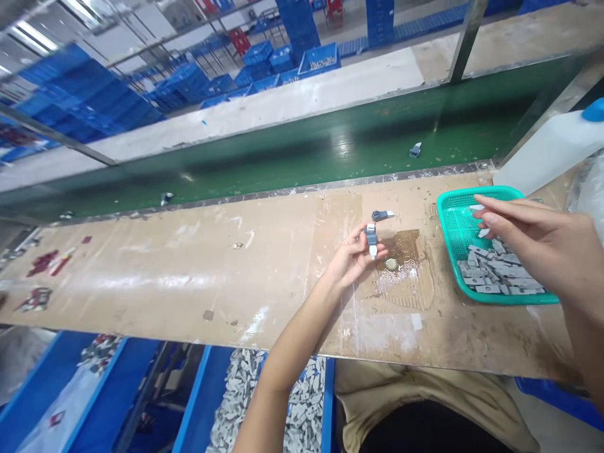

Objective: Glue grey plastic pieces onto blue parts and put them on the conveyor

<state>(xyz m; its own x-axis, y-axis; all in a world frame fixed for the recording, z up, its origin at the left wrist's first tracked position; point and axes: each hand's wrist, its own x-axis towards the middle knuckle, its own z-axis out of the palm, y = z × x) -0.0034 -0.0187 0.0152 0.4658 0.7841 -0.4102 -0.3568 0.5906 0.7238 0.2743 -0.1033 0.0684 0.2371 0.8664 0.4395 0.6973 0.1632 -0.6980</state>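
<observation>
My left hand (353, 257) holds a small blue-grey plastic part with a white end (371, 238) upright between thumb and fingers, over the worktable. My right hand (542, 236) is above the green basket (450, 251), with thumb and forefinger close together. A small pale piece (477, 207) shows at its fingertips, partly hidden by them. Light grey plastic pieces (500, 270) lie heaped in the basket under this hand. Just beyond my left hand, a second blue-grey part with a white end (383, 215) rests on the table. Close by is a small round disc (391, 264) in a wet brown patch.
A white jug with a blue cap (547, 151) stands behind the basket. Beyond the table (283, 251) runs a green conveyor belt (302, 160) carrying a few scattered parts. Blue bins of grey pieces (236, 396) sit below the front edge. Red pieces (42, 263) lie far left.
</observation>
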